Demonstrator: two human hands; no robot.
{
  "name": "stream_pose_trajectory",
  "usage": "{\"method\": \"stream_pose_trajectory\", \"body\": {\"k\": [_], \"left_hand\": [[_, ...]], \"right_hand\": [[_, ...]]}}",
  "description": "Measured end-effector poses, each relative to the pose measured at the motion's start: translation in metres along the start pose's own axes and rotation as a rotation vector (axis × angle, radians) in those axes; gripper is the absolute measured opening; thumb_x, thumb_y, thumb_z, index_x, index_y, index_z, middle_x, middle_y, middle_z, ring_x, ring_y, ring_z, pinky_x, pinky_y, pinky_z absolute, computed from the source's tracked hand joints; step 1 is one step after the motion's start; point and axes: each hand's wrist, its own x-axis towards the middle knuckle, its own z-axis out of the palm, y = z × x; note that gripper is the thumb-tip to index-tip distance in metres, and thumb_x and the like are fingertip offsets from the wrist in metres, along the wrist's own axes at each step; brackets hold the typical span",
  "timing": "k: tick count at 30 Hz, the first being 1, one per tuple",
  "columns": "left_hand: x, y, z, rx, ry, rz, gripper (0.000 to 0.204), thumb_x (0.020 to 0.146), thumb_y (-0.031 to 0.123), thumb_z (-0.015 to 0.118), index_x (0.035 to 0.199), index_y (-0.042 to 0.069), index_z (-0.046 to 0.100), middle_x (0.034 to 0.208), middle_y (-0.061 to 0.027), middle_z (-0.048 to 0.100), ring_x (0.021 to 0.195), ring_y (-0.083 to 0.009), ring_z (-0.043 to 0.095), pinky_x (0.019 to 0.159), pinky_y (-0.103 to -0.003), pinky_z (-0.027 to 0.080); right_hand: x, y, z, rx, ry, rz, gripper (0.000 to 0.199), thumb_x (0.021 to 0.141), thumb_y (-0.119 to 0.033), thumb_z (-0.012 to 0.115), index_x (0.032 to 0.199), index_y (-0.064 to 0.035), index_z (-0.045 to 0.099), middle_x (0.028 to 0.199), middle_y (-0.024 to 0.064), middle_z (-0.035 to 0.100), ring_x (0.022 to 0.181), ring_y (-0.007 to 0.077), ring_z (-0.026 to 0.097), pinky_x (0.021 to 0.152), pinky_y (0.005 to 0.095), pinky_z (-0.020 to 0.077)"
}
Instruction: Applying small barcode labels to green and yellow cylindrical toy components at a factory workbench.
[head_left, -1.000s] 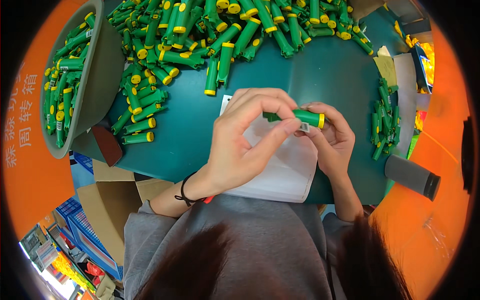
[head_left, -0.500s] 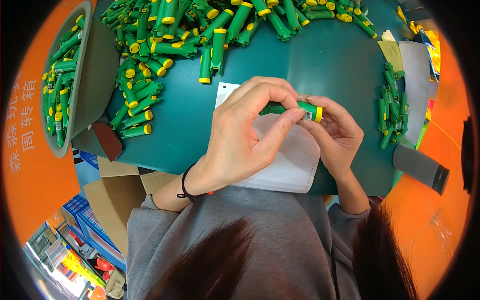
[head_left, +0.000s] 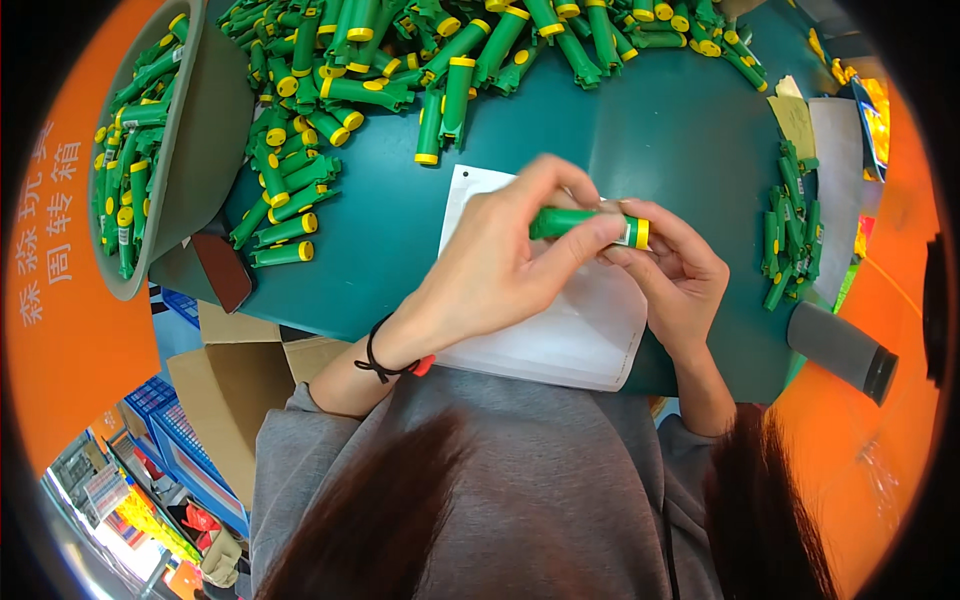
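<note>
A green plastic tube [head_left: 562,222] with a yellow end cap and a white barcode label lies level between my hands. My right hand [head_left: 688,280] pinches it near the yellow cap. My left hand [head_left: 485,260] has its thumb pressed on the tube beside the label, with the fingers curled behind, slightly blurred. Part of the label is under the thumb. Beneath both hands a white sheet [head_left: 560,345] lies on the dark green table [head_left: 380,220]. Several similar tubes [head_left: 285,229] lie loose at the left, running into a large pile at the far side.
At the left, a grey tub [head_left: 215,130] holds more tubes, with a dark red flat object [head_left: 222,272] near it. A smaller heap of green tubes [head_left: 788,220] sits at the right. Beside it lies a grey bottle [head_left: 835,343]. An open cardboard box [head_left: 235,395] stands below the table's left edge.
My left fingers have lifted and shifted, and the thumb has moved slightly along the tube toward the yellow cap, showing more green at the left end. The view has shifted slightly.
</note>
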Motion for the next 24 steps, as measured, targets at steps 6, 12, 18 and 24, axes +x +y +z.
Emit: {"method": "stream_pose_trajectory", "body": {"k": [6, 12, 18, 24], "left_hand": [[0.001, -0.011, -0.010, -0.065, -0.145, -0.138, 0.028, 0.095, 0.027, 0.066, 0.092, 0.000, 0.071, 0.075, -0.0068, 0.070, 0.070, -0.0102, 0.064, 0.063, -0.024, 0.049], [0.001, -0.001, -0.041, -0.043, 0.096, 0.079, 0.018, 0.090, 0.021, 0.073, 0.092, 0.003, 0.077, 0.082, -0.0051, 0.074, 0.074, -0.0079, 0.064, 0.068, -0.024, 0.050], [0.002, 0.073, -0.202, 0.596, 1.100, 0.376, 0.014, 0.091, 0.013, 0.070, 0.086, -0.001, 0.070, 0.076, -0.0022, 0.066, 0.078, -0.0072, 0.060, 0.069, -0.023, 0.046], [0.020, 0.048, -0.254, 1.462, 1.136, 0.744, 0.031, 0.096, 0.023, 0.063, 0.118, 0.002, 0.067, 0.108, -0.0122, 0.069, 0.096, -0.0235, 0.063, 0.086, -0.031, 0.050]], "right_hand": [[0.003, 0.007, 0.001, -0.099, -0.042, -0.035, 0.047, 0.078, 0.014, 0.071, 0.123, 0.0068, 0.062, 0.126, 0.0189, 0.059, 0.112, 0.0239, 0.061, 0.096, 0.0339, 0.0515], [0.024, -0.004, 0.002, -0.339, -0.157, -0.026, 0.055, 0.070, 0.001, 0.081, 0.122, 0.0016, 0.063, 0.129, 0.0137, 0.055, 0.118, 0.0259, 0.053, 0.096, 0.0379, 0.0471], [0.010, 0.003, -0.009, -1.086, -0.165, -0.015, 0.049, 0.062, -0.011, 0.089, 0.102, -0.0082, 0.061, 0.123, 0.0111, 0.051, 0.111, 0.0295, 0.050, 0.090, 0.0363, 0.0460], [0.015, 0.002, 0.001, -1.119, -0.083, 0.013, 0.047, 0.062, -0.012, 0.088, 0.101, -0.0065, 0.062, 0.109, 0.0119, 0.057, 0.097, 0.0292, 0.053, 0.086, 0.0375, 0.0449]]}}
